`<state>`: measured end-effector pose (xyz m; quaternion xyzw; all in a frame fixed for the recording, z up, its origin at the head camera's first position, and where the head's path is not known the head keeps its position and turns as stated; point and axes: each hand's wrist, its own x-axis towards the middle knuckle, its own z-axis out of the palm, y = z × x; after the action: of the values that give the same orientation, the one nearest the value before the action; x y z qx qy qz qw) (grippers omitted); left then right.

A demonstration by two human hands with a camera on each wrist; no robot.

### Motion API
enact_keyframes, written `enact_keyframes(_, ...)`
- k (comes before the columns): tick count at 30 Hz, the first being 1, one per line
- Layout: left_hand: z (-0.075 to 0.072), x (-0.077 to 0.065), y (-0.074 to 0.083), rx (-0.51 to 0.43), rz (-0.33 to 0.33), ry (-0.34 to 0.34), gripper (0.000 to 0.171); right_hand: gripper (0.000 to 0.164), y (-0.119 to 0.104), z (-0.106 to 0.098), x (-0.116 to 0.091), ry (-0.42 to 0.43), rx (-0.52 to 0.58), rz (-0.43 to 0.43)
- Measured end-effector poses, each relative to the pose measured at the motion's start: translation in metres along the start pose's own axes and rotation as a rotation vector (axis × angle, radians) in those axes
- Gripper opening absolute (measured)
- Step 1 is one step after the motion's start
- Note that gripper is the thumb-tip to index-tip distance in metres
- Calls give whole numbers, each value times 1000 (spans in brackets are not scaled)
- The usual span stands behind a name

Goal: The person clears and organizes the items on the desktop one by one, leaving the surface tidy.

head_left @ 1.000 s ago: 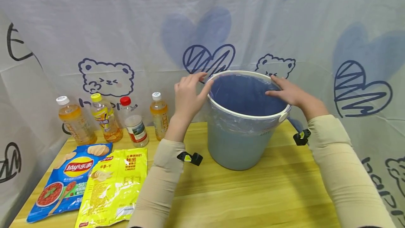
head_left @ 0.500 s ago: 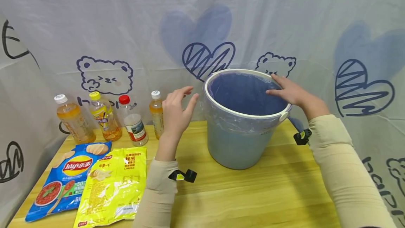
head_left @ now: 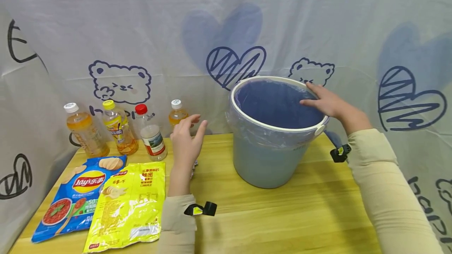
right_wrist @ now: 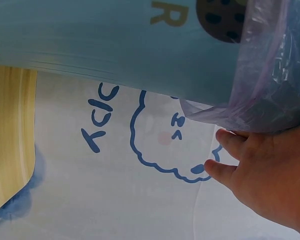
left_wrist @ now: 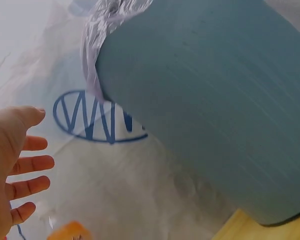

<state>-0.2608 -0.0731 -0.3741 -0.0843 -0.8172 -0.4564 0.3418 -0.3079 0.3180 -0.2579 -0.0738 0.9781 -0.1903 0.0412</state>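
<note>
A blue-grey trash can point(head_left: 268, 164) with a white rim and a clear plastic liner point(head_left: 243, 122) folded over it stands upright on the table. My right hand point(head_left: 328, 103) holds its right rim, thumb inside and fingers over the outside; in the right wrist view those fingers lie beside the liner. Left of the can, and apart from it, my left hand point(head_left: 185, 140) hovers with loosely spread fingers and nothing in them. It partly covers an orange-drink bottle point(head_left: 177, 116) with a white cap. A small silvery crumpled thing point(head_left: 194, 168) shows behind the left wrist, mostly hidden.
Further left stand a white-capped bottle point(head_left: 86, 134), a yellow-capped bottle point(head_left: 121, 132) and a red-capped bottle point(head_left: 152, 138). In front of them lie a blue chip bag point(head_left: 75, 203) and a yellow chip bag point(head_left: 127, 207), overlapping. A patterned cloth point(head_left: 159, 19) hangs behind the table.
My left hand has let go of the can's left rim and moved left and down toward the bottles. The right hand stays at the right rim.
</note>
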Motion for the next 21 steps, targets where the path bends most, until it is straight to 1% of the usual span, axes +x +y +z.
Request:
enact_keyframes(6, -10, -16, -13, 8, -94, 5, 37, 82, 1, 0, 1, 4, 2, -6)
enact_keyframes(10, -14, -28, -24, 76, -139, -17, 41, 83, 1, 0, 0, 4, 2, -9)
enact_keyframes(15, -19, -41, -39, 139, -190, -60, 47, 83, 0, 0, 0, -1, 5, -2)
enact_keyframes(21, -23, -53, -59, 161, -280, -145, 55, 82, 1, 1, 1, -3, 2, 4)
